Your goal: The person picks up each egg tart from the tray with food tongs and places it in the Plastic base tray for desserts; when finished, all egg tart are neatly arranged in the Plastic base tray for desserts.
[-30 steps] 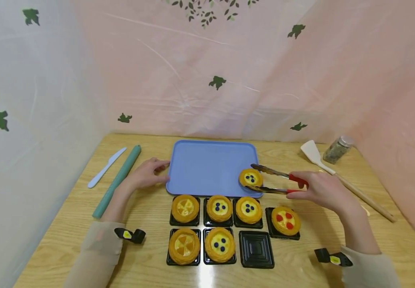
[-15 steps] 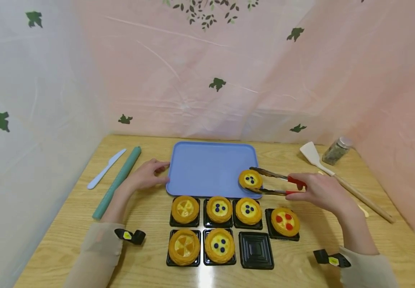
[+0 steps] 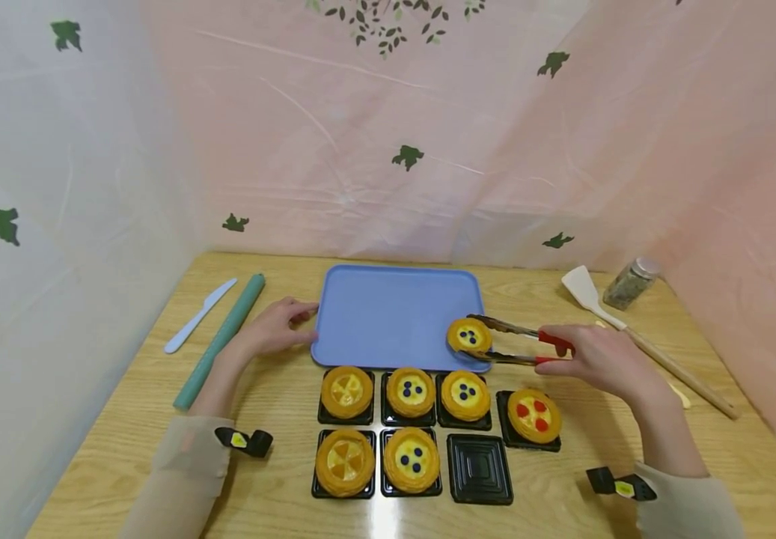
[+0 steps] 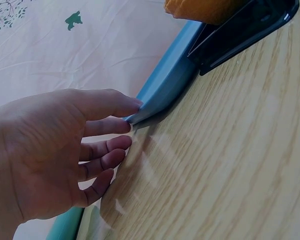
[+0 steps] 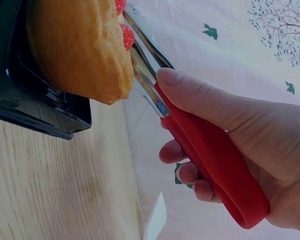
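My right hand (image 3: 606,361) grips red-handled metal tongs (image 3: 518,340), also seen in the right wrist view as tongs (image 5: 205,150). The tongs pinch a blueberry tart (image 3: 469,335) at the front right corner of the blue tray (image 3: 388,307). My left hand (image 3: 269,328) rests on the table with straight fingers touching the tray's left edge; the left wrist view shows the hand (image 4: 65,150) against the tray rim (image 4: 165,85). Below the tray stand several tarts in black square holders, among them a red-berry tart (image 3: 533,413), and one empty holder (image 3: 479,467).
A green rolling pin (image 3: 221,339) and a white plastic knife (image 3: 197,315) lie at the left. A wooden spatula (image 3: 637,337) and a small spice jar (image 3: 631,281) are at the back right. Curtained walls close in the table on three sides.
The tongs with the blueberry tart have barely shifted at the tray's front right corner. The left hand has stayed at the tray's edge.
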Demonstrator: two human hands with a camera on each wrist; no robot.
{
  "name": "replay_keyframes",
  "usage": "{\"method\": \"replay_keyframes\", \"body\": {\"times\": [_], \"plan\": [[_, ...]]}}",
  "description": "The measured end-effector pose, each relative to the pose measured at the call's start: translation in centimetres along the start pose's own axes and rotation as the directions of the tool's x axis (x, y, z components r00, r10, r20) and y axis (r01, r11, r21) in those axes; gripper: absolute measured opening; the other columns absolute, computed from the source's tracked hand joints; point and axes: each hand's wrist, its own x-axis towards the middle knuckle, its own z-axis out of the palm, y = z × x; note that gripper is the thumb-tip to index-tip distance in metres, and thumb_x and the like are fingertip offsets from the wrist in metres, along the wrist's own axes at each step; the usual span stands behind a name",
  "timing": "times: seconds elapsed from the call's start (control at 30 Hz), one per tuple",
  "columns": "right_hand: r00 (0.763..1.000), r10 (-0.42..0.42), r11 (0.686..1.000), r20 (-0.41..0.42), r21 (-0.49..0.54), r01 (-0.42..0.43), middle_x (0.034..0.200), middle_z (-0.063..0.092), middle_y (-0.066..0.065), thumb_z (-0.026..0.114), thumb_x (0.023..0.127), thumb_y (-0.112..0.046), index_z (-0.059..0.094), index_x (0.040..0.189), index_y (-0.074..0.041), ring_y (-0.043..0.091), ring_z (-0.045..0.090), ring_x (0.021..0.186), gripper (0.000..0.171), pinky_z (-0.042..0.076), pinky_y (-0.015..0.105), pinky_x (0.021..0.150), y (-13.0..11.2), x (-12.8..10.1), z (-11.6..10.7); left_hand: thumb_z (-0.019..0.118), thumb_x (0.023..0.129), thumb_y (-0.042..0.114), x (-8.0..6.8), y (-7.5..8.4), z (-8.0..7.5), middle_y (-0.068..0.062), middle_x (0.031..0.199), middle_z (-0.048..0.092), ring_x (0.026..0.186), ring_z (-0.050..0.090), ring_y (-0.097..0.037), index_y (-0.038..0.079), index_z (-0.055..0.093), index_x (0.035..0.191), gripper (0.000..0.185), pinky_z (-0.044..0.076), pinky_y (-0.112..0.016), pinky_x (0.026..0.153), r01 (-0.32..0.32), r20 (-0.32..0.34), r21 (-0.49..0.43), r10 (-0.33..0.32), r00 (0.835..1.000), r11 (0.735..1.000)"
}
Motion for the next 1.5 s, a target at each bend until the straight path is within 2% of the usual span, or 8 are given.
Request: {"method": "replay_keyframes", "body": {"times": [0.27,0.5,0.9,1.5], "plan": [[1.0,-0.012,1.0,-0.019,-0.005,0.012,0.08,0.065,-0.009,0.079,0.084,-0.055,0.073,0.121,-0.015,0.008,0.05,0.067,0.055,0.038,0.025,0.057,0.11,-0.09,0.15,0.071,0.095,0.03,0.13,0.03,0.06,-0.024,0.127,0.062,0.117,0.059,-0.036,0.0,0.052,0.149,0.064,0.049,-0.053,0.103,-0.004,0.001,0.002,0.004,1.0,1.0],[1.0,0.005,1.0,-0.006,-0.013,-0.005,0.081,0.065,-0.007,0.082,0.084,-0.046,0.072,0.122,-0.015,0.01,0.05,0.068,0.051,0.038,0.027,0.058,0.05,-0.06,0.27,0.071,0.095,0.03,0.06,0.15,0.0,-0.023,0.126,0.062,0.116,0.06,-0.036,0.0,0.052,0.149,0.064,0.049,-0.053,0.103,0.0,0.0,0.002,0.0,1.0,1.0],[1.0,0.006,1.0,0.0,-0.006,-0.006,0.082,0.065,-0.008,0.081,0.084,-0.048,0.072,0.122,-0.015,0.009,0.05,0.067,0.051,0.038,0.026,0.057,0.1,-0.23,0.34,0.072,0.094,0.029,-0.03,0.13,0.16,-0.022,0.125,0.062,0.115,0.06,-0.035,0.0,0.052,0.149,0.065,0.049,-0.052,0.102,0.007,0.0,-0.009,-0.007,1.0,1.0],[1.0,-0.003,0.999,-0.02,-0.036,0.002,0.076,0.06,-0.009,0.082,0.084,-0.046,0.073,0.114,-0.019,0.009,0.047,0.064,0.042,0.035,0.026,0.055,0.12,-0.06,0.2,0.071,0.095,0.032,0.09,0.03,-0.01,-0.022,0.125,0.062,0.114,0.059,-0.035,0.0,0.053,0.149,0.065,0.049,-0.052,0.101,0.005,-0.001,-0.001,-0.005,1.0,1.0]]}}
